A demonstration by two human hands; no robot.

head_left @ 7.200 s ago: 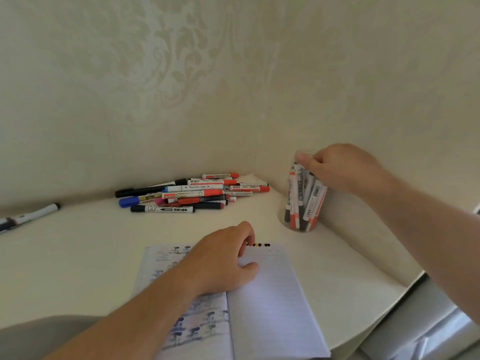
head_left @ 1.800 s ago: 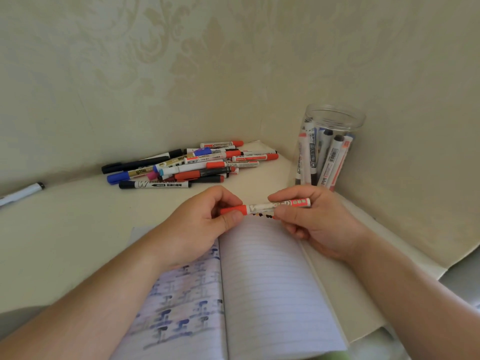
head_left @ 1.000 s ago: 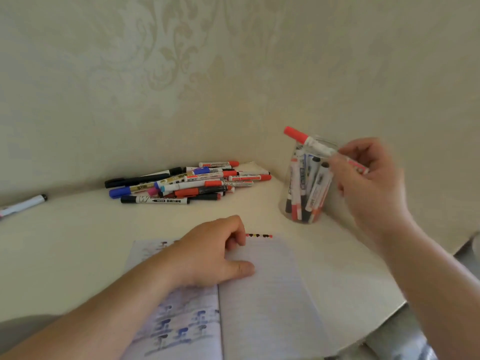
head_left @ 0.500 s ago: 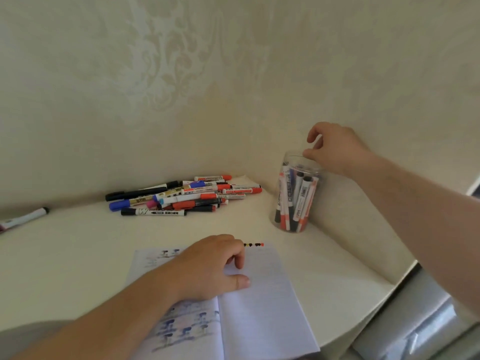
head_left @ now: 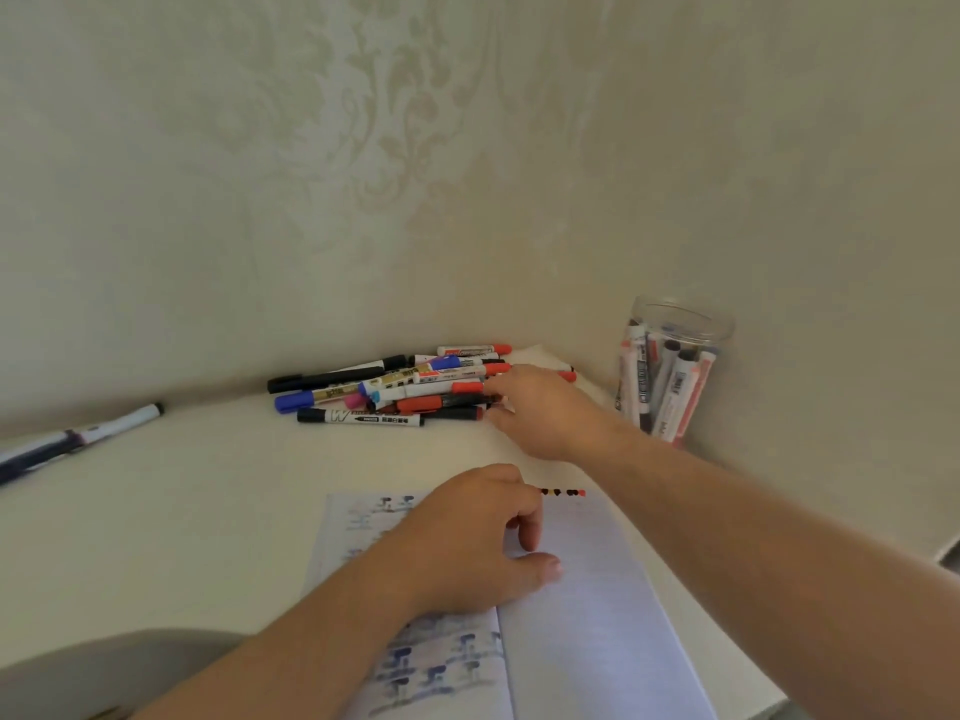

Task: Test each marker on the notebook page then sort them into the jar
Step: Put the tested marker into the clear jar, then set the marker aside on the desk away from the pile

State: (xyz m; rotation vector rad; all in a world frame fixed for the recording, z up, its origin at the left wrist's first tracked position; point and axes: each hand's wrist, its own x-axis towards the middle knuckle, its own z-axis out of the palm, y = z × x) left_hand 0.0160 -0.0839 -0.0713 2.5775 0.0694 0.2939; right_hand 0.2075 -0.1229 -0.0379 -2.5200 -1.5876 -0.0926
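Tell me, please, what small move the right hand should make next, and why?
Probably close the fingers on one marker from the pile and lift it. The right hand is at the pile's near end holding nothing, while the left hand rests on the open notebook.

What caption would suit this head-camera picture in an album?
Right hand reaches into the marker pile; left hand steadies the notebook.
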